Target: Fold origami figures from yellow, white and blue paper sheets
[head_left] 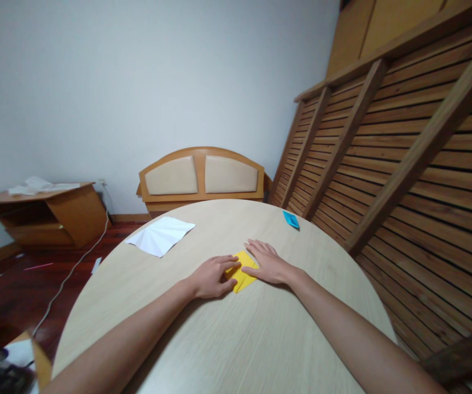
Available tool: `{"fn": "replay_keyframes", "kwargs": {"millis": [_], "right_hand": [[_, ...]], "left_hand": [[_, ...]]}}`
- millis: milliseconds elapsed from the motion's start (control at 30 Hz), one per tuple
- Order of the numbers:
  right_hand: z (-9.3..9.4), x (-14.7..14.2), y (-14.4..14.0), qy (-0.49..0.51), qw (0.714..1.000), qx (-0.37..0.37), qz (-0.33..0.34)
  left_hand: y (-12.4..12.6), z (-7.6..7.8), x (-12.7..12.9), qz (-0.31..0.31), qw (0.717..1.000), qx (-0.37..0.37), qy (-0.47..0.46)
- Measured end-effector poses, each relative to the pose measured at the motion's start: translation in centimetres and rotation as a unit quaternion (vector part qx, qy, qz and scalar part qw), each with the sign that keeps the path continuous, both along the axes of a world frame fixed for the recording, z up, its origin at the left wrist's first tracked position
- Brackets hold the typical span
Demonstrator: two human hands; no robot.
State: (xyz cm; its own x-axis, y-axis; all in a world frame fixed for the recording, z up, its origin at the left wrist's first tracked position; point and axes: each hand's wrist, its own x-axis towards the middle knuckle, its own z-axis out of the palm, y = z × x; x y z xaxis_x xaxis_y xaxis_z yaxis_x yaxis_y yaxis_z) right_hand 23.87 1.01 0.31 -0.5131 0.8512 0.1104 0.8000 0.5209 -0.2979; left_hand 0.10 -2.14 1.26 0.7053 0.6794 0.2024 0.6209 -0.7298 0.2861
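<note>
Yellow paper [244, 272], folded small, is lying flat on the round table [239, 339] between the two hands, partly hidden under both. The left hand [212, 276] is curling loosely, its fingertips [232, 264] pressing down on the paper's left part. The right hand [269, 262] is lying open and flat, fingers spread, its palm edge covering the paper's right side. Neither hand is gripping anything; both are simply bearing down. Farther out on the table a creased white sheet [159, 234] is resting to the left, and a small blue piece [291, 219] is sitting well apart near the far right edge.
</note>
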Motion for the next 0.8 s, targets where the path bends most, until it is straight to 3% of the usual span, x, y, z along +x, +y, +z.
{"fn": "replay_keyframes", "kwargs": {"millis": [500,800], "right_hand": [[0.8,-1.3,-1.9,0.01,0.996,-0.051,0.066],[0.1,-0.2,-0.2,0.014,1.0,-0.007,0.0]], "left_hand": [[0.3,0.2,-0.5,-0.033,0.999,-0.02,0.003],[0.2,-0.2,-0.7,-0.022,1.0,-0.003,0.002]]}}
